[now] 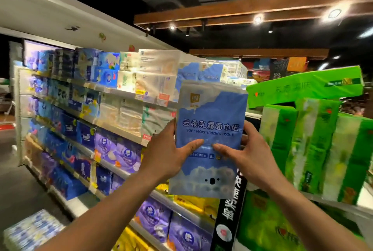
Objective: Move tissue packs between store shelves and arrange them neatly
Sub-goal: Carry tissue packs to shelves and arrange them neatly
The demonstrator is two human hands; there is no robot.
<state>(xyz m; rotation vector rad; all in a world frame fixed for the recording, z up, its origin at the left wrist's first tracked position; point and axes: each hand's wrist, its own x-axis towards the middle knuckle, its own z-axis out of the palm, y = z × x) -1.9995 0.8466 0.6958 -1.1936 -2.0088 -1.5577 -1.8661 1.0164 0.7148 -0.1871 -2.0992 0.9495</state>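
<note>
A tall blue tissue pack point(210, 117) with a koala print and the words "soft moisturizing tissue" is held upright in front of me, in the air before the shelves. My left hand point(171, 153) grips its left edge, thumb across the front. My right hand point(240, 149) grips its right edge, thumb on the front, the other fingers behind the pack. More blue packs of the same kind point(199, 75) stand on the upper shelf just behind it.
A long shelf unit point(121, 93) runs from the left to the middle, stocked with blue, purple and white tissue packs. Green tissue packs point(314, 145) are stacked on a stand at the right, with one green pack point(302, 89) lying across their top. A black sign point(230, 214) hangs below.
</note>
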